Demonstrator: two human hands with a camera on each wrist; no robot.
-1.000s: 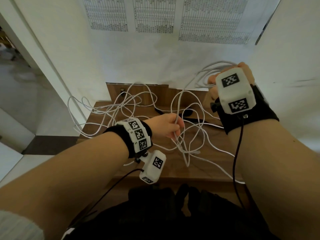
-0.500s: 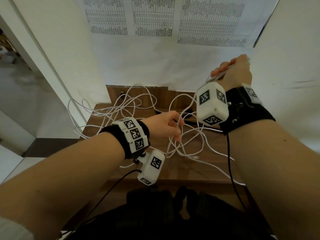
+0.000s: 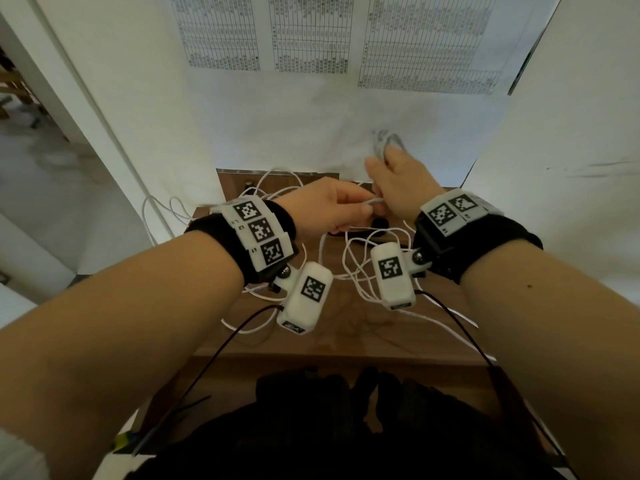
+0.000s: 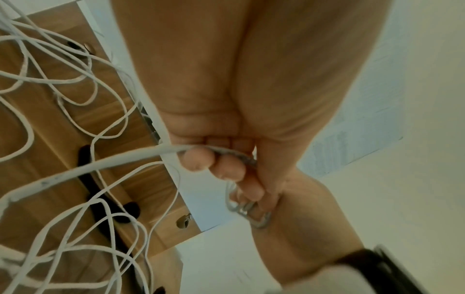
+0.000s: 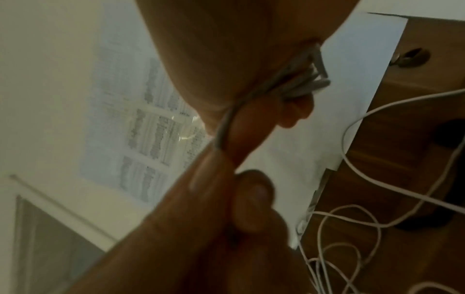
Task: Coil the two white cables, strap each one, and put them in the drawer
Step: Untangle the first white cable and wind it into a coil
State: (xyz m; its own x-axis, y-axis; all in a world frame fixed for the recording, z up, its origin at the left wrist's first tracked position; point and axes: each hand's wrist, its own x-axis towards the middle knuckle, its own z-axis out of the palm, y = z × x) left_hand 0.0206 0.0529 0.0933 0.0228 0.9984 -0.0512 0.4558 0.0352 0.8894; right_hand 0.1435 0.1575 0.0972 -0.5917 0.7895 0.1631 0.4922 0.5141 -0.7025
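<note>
The right hand (image 3: pixel 398 183) is raised above the back of the brown wooden table (image 3: pixel 346 337), its fingers curled round a small bundle of loops of thin white round cable (image 3: pixel 384 142); motion blur smears the loops, so their count cannot be told. The left hand (image 3: pixel 332 207) sits just beside it, fingertips (image 4: pixel 198 161) pinching a strand of the same cable where it runs into the right fist. From there the strand drops to the table and joins a loose tangle of white cable (image 3: pixel 360 268) spread across the wood; where one cable ends and the other begins cannot be made out. Two dark strap-like pieces (image 4: pixel 105 202) lie under the tangle, mostly hidden in the head view by the wrists. Printed paper sheets (image 3: pixel 311 32) hang on the white wall behind. The table's front edge is partly covered by the forearms.
</note>
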